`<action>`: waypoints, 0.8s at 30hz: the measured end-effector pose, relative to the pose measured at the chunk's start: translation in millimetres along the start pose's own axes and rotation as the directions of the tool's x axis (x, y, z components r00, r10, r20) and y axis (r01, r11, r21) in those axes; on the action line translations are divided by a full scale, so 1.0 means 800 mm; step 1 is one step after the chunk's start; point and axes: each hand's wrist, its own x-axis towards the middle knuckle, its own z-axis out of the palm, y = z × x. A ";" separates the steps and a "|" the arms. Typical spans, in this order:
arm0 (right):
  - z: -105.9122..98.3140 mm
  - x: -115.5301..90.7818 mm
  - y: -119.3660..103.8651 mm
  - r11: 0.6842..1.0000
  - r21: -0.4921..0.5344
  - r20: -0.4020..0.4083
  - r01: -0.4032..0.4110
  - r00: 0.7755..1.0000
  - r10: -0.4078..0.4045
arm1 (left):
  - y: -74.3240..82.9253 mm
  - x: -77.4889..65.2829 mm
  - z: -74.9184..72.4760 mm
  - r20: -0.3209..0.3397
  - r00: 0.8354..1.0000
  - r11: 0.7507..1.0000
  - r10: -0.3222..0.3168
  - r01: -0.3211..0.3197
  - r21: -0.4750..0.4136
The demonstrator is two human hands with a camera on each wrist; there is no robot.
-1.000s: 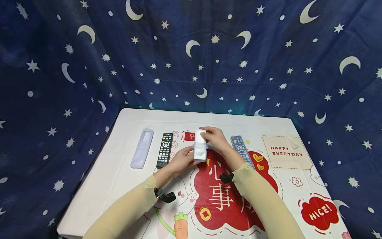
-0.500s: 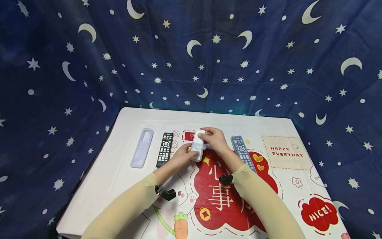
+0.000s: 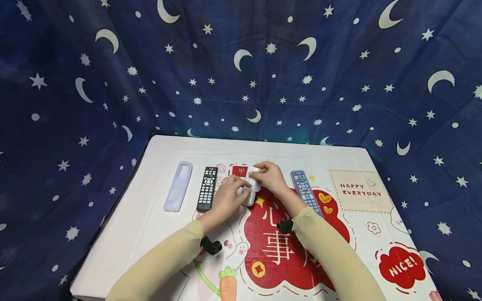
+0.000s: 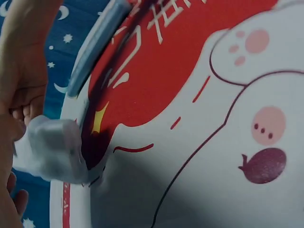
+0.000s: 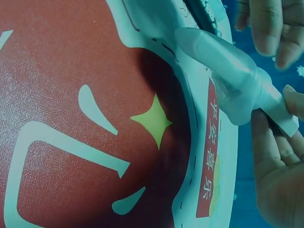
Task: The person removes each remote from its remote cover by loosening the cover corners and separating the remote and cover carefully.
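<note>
A white remote control [image 5: 276, 108] sits partly inside a translucent silicone sleeve [image 5: 223, 57], which is bunched up around its middle. My right hand [image 3: 272, 177] pinches the bare far end of the remote between thumb and fingers. My left hand [image 3: 227, 195] is beside the sleeved near end; in the right wrist view its fingers [image 5: 268, 28] are loosely bent and apart from the remote. The left wrist view shows the sleeve's end [image 4: 54, 147] held up over the tablecloth.
Left of the hands lie a black remote [image 3: 207, 189] and an empty translucent sleeve [image 3: 178, 187]. A grey-blue sleeved remote [image 3: 306, 190] lies to the right, partly behind the right forearm. A printed cloth [image 3: 124, 234] covers the table; a starry curtain [image 3: 211, 50] hangs behind.
My left hand has let go of the sleeved near end and lifted, its fingers spreading over it. The remote has tilted slightly; my right hand keeps its pinch on the far end.
</note>
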 end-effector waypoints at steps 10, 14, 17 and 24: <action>0.011 0.004 0.006 0.981 -0.186 -0.051 -0.052 0.998 0.043 | 0.002 0.009 0.015 0.030 0.960 0.906 0.278 -0.273 0.325; 0.015 0.003 0.007 0.975 -0.214 -0.064 -0.062 0.997 0.050 | -0.002 0.010 0.020 0.036 0.945 0.870 0.326 -0.314 0.379; 0.018 0.001 0.004 0.969 -0.242 -0.068 -0.051 0.997 0.036 | -0.004 0.009 0.024 0.052 0.944 0.861 0.325 -0.318 0.396; 0.021 0.001 0.005 0.965 -0.260 -0.071 -0.018 0.998 0.000 | -0.006 0.001 0.023 0.086 0.938 0.849 0.337 -0.342 0.403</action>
